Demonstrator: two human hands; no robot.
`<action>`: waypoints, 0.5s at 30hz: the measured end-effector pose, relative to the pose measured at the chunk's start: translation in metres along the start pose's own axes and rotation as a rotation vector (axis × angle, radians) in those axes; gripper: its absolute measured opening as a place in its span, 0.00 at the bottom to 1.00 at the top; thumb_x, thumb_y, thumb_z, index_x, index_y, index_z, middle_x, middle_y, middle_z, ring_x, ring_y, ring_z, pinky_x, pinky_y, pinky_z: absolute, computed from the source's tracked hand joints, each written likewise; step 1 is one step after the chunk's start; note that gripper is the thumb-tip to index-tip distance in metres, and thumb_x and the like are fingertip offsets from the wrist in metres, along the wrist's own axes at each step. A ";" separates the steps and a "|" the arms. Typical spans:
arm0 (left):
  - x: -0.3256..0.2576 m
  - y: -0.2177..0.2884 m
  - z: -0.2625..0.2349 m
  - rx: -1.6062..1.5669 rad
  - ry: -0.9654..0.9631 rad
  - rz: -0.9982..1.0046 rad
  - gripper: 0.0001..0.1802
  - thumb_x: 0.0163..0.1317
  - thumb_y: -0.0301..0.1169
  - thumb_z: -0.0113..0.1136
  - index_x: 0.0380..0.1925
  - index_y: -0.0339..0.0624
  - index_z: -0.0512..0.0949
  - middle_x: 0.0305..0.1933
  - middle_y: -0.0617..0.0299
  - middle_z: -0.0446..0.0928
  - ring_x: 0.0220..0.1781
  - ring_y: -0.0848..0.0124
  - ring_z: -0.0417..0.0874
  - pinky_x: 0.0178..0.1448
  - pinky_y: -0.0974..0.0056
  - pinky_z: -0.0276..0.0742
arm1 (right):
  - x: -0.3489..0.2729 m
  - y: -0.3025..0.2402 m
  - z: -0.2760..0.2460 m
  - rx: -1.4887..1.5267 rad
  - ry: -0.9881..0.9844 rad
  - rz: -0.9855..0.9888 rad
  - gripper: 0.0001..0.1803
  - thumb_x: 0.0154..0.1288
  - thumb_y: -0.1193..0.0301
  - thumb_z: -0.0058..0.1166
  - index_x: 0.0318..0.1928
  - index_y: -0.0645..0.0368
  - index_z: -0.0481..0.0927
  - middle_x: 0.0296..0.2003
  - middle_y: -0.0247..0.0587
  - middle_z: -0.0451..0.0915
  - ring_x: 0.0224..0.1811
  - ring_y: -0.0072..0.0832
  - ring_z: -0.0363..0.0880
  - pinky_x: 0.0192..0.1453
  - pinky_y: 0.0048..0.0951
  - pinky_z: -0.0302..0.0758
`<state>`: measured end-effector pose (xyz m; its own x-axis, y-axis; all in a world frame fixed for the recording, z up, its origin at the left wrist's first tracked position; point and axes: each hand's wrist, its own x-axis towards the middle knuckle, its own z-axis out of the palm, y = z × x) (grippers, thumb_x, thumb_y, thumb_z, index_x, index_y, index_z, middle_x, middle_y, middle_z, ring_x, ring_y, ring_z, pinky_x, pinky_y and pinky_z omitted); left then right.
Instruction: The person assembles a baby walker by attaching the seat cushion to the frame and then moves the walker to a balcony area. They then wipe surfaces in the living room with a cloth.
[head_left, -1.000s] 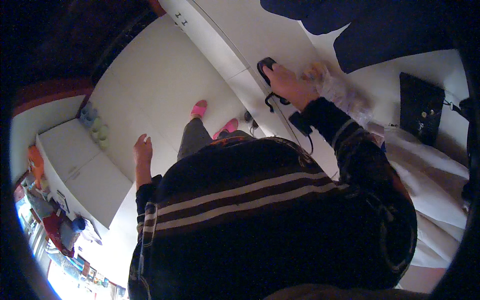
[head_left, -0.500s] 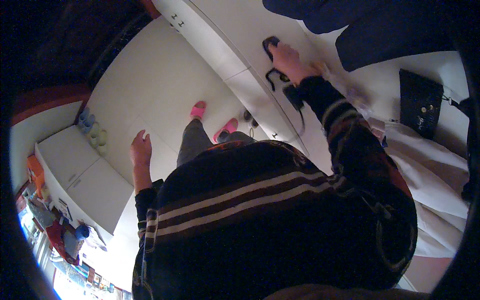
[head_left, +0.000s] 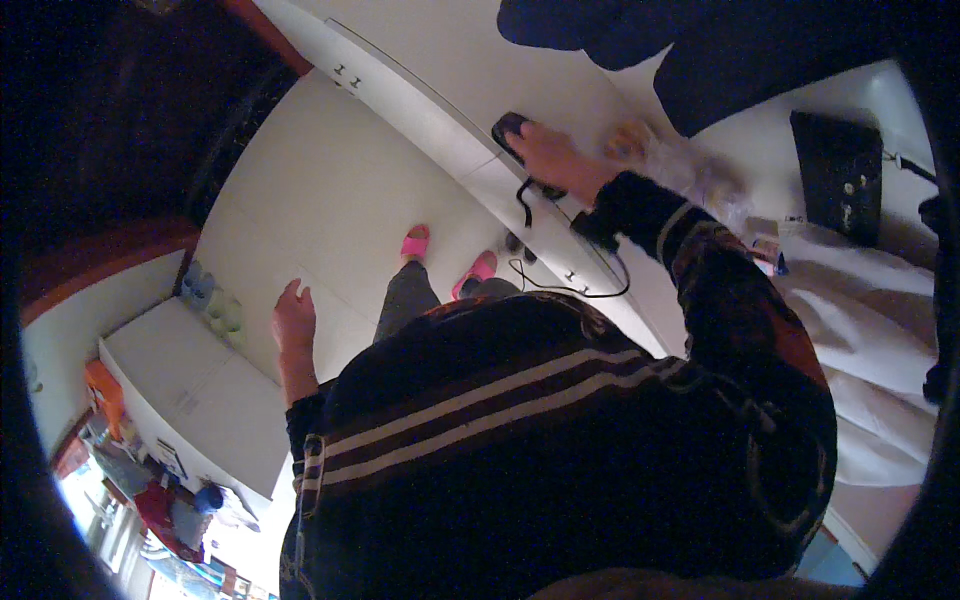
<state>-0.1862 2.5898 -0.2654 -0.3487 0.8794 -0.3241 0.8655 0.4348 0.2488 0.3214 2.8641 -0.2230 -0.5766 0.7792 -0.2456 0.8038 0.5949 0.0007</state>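
Observation:
My right hand (head_left: 556, 160) is closed around a black rounded object (head_left: 510, 130) above the white cabinet top; its exact kind I cannot make out. A short black strap (head_left: 526, 203) dangles below it. Under my right wrist is a second dark, boxy piece (head_left: 597, 230), and a thin black cord (head_left: 600, 295) loops down over the cabinet's front edge. My left hand (head_left: 294, 322) hangs low at my left side over the floor, its fingers loosely stretched and apart, holding nothing.
The long white cabinet (head_left: 430, 120) runs diagonally in front of me. On its top lie a clear plastic bag (head_left: 700, 180), a black pouch (head_left: 838, 175) and white cloth (head_left: 850, 300). Dark garments (head_left: 740, 70) hang above. Slippers (head_left: 215, 305) stand by a low white cabinet (head_left: 190, 380) at left.
My right hand has moved left with the black object toward the cabinet's front edge. The cord now swings out in a wider loop. My left hand still hangs at my side.

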 end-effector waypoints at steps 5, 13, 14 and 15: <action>0.018 -0.007 -0.009 -0.001 -0.008 0.041 0.20 0.69 0.42 0.58 0.56 0.47 0.81 0.40 0.50 0.86 0.42 0.51 0.87 0.48 0.49 0.82 | 0.011 0.024 0.005 -0.015 0.056 0.356 0.12 0.70 0.69 0.48 0.47 0.59 0.81 0.42 0.53 0.84 0.44 0.51 0.85 0.44 0.53 0.83; 0.073 0.013 -0.013 -0.011 -0.044 0.217 0.20 0.69 0.41 0.59 0.56 0.47 0.81 0.40 0.49 0.86 0.40 0.52 0.87 0.46 0.50 0.81 | 0.004 -0.009 0.032 0.119 0.199 0.532 0.16 0.68 0.70 0.48 0.55 0.58 0.77 0.45 0.50 0.78 0.49 0.49 0.81 0.50 0.51 0.81; 0.085 0.022 -0.021 -0.044 -0.051 0.242 0.19 0.69 0.41 0.59 0.56 0.47 0.82 0.39 0.49 0.86 0.39 0.53 0.86 0.45 0.51 0.81 | -0.006 -0.009 0.031 0.149 0.110 0.501 0.17 0.68 0.70 0.48 0.56 0.58 0.77 0.46 0.51 0.78 0.49 0.49 0.80 0.49 0.50 0.81; 0.098 0.035 -0.029 -0.082 -0.046 0.247 0.19 0.68 0.41 0.60 0.55 0.47 0.82 0.39 0.50 0.86 0.38 0.54 0.86 0.45 0.52 0.81 | -0.012 -0.014 0.030 0.132 0.061 0.522 0.18 0.68 0.70 0.48 0.57 0.58 0.77 0.46 0.51 0.77 0.49 0.49 0.80 0.49 0.50 0.81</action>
<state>-0.2004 2.6970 -0.2623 -0.1123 0.9519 -0.2851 0.8896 0.2242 0.3980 0.3220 2.8406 -0.2490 -0.0999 0.9770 -0.1883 0.9950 0.0988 -0.0150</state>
